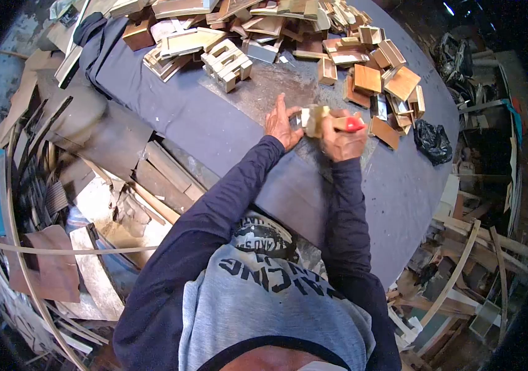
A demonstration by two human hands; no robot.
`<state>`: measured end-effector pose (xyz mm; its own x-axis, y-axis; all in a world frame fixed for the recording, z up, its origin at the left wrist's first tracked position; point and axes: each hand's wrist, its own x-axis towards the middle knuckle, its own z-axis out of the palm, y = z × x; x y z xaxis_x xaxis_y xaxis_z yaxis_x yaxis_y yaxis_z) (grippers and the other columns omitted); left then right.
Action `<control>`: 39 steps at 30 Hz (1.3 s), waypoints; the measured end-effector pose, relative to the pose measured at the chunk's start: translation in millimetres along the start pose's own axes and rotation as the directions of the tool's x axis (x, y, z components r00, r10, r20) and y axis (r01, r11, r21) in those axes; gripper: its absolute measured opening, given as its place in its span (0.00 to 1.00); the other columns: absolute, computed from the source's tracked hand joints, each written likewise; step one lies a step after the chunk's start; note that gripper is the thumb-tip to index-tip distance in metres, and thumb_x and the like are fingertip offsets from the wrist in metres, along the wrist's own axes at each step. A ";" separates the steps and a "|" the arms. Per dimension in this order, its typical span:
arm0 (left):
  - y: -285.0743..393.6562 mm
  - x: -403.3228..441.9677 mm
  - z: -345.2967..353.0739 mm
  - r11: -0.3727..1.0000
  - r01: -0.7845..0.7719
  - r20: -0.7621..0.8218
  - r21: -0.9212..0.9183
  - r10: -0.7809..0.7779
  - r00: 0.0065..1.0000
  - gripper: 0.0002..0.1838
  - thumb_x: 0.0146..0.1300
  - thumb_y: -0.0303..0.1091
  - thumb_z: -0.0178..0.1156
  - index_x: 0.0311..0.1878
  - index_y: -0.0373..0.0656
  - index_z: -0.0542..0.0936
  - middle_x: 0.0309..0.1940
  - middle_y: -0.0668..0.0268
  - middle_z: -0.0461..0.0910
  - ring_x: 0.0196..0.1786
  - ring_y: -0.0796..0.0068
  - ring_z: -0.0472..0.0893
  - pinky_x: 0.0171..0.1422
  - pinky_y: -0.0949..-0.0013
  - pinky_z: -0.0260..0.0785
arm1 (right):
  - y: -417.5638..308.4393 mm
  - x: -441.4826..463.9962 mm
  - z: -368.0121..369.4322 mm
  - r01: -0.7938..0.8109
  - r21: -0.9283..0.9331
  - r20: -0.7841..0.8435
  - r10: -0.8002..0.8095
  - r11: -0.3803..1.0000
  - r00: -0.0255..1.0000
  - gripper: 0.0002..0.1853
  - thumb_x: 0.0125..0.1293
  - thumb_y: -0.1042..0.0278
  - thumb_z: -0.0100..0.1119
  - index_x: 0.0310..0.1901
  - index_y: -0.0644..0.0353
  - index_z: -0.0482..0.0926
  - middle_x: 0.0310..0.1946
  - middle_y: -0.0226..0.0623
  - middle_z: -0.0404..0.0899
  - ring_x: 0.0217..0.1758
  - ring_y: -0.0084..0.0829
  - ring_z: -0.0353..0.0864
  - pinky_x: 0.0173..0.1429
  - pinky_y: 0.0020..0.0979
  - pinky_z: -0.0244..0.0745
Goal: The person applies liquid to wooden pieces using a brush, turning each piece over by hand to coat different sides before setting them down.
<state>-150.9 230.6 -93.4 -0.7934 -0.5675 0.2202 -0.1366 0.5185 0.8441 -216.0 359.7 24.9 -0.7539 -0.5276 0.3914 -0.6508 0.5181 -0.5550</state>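
Observation:
My right hand (pixel 343 142) is closed round a paintbrush (pixel 340 122) with a pale wooden handle and a red end. The brush points left, and its cream bristles are blurred by motion. Just left of them, my left hand (pixel 283 126) has one finger raised, while its thumb and another finger meet the edge of a small pale wooden piece (pixel 305 117). The bristles partly cover that piece, so its full shape is hidden. Both hands are over a stained, worn patch (pixel 257 102) on the grey cloth-covered table (pixel 394 204).
A large heap of small wooden blocks and frames (pixel 264 28) covers the table's far side. A slotted wooden block (pixel 227 64) lies at its near edge. To the right sits a black plastic bag (pixel 433 142). Wood scraps (pixel 121 207) and long strips crowd the floor on both sides.

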 end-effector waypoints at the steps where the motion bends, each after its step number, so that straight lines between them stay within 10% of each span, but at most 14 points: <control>1: 0.2 -2.6 2.2 1.000 -0.004 0.000 -0.009 0.004 1.000 0.54 0.44 0.32 0.70 0.70 0.32 0.46 0.53 0.59 0.82 0.56 0.48 0.77 0.66 0.54 0.64 | -6.7 2.4 -9.3 -0.155 -0.041 -0.040 0.154 0.987 0.987 0.10 0.58 0.59 0.65 0.35 0.56 0.83 0.30 0.40 0.84 0.34 0.38 0.85 0.41 0.35 0.77; 6: 4.0 -2.1 1.3 0.999 0.013 0.034 0.039 -0.015 0.999 0.53 0.45 0.34 0.71 0.70 0.32 0.48 0.54 0.61 0.81 0.59 0.50 0.75 0.67 0.55 0.62 | 7.9 5.5 0.9 -0.191 0.208 -0.216 0.236 0.959 0.947 0.12 0.58 0.55 0.64 0.39 0.52 0.83 0.33 0.39 0.85 0.41 0.42 0.85 0.51 0.40 0.75; 8: 2.3 -1.6 1.6 0.999 0.008 0.046 0.036 -0.010 0.999 0.53 0.45 0.34 0.71 0.70 0.32 0.48 0.54 0.61 0.81 0.59 0.51 0.74 0.67 0.55 0.62 | 9.4 4.6 3.9 -0.131 -0.204 -0.031 0.127 0.970 0.991 0.13 0.58 0.52 0.64 0.40 0.50 0.83 0.36 0.40 0.85 0.44 0.43 0.84 0.59 0.44 0.69; 10: 2.3 -2.2 1.6 1.000 0.013 0.075 0.021 -0.015 0.997 0.55 0.46 0.32 0.69 0.72 0.33 0.45 0.56 0.63 0.80 0.67 0.54 0.68 0.68 0.53 0.56 | 14.0 9.5 0.9 -0.225 -0.041 -0.005 0.225 0.973 0.974 0.15 0.58 0.49 0.63 0.40 0.49 0.83 0.35 0.42 0.85 0.46 0.46 0.83 0.66 0.47 0.62; 18: 6.5 1.0 -13.0 0.960 0.107 0.081 -0.260 -0.088 0.993 0.56 0.46 0.28 0.72 0.71 0.35 0.43 0.55 0.53 0.79 0.57 0.52 0.78 0.66 0.53 0.65 | 21.2 0.6 -7.6 -0.265 0.558 -0.321 0.499 0.786 0.805 0.10 0.62 0.71 0.65 0.43 0.66 0.82 0.38 0.37 0.83 0.37 0.24 0.81 0.43 0.27 0.77; 23: 17.1 7.3 -40.9 0.668 0.318 0.353 -0.673 -0.088 0.932 0.51 0.51 0.13 0.67 0.71 0.38 0.42 0.59 0.44 0.74 0.55 0.60 0.79 0.59 0.59 0.75 | 22.2 6.3 -12.4 -0.368 0.867 0.019 0.714 0.337 0.700 0.11 0.59 0.70 0.68 0.40 0.65 0.80 0.31 0.36 0.83 0.25 0.25 0.83 0.24 0.24 0.77; 27: 18.4 3.9 -54.6 0.555 0.402 0.412 -0.728 -0.114 0.904 0.50 0.53 0.11 0.65 0.70 0.36 0.42 0.60 0.39 0.71 0.56 0.57 0.79 0.58 0.58 0.76 | 42.4 -0.8 -2.7 -0.480 0.790 0.095 0.697 0.382 0.711 0.11 0.57 0.68 0.67 0.38 0.65 0.80 0.29 0.36 0.82 0.23 0.23 0.81 0.23 0.24 0.77; 32: 7.4 4.3 -60.5 0.400 0.456 0.381 -0.795 -0.257 0.888 0.52 0.51 0.15 0.69 0.70 0.33 0.42 0.60 0.40 0.69 0.58 0.57 0.78 0.61 0.61 0.74 | 41.9 -8.9 -10.1 -0.332 0.482 -0.225 0.481 0.811 0.848 0.11 0.58 0.69 0.65 0.39 0.68 0.80 0.33 0.38 0.83 0.35 0.28 0.83 0.39 0.29 0.78; 34: 13.9 6.5 -62.8 0.385 0.436 0.359 -0.813 -0.258 0.897 0.51 0.51 0.16 0.70 0.69 0.32 0.43 0.57 0.43 0.71 0.56 0.59 0.79 0.60 0.62 0.75 | 11.4 -5.5 -22.9 -0.415 0.676 -0.122 0.648 0.609 0.752 0.12 0.60 0.69 0.66 0.43 0.67 0.81 0.37 0.39 0.84 0.39 0.28 0.82 0.47 0.30 0.77; 39: 41.7 13.1 -67.9 0.458 0.476 0.332 -0.751 -0.361 0.872 0.52 0.50 0.19 0.72 0.68 0.31 0.43 0.49 0.47 0.73 0.48 0.61 0.82 0.54 0.65 0.78 | -26.5 -5.2 -33.4 -0.074 0.509 -0.297 0.256 0.858 0.920 0.16 0.63 0.64 0.68 0.47 0.65 0.81 0.42 0.37 0.84 0.46 0.28 0.81 0.55 0.31 0.74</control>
<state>-126.7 201.3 -22.1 -0.8394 -0.4689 -0.2749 0.0052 -0.5126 0.8586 -197.8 371.2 62.1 -0.8868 -0.1530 0.4361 -0.4564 0.1414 -0.8785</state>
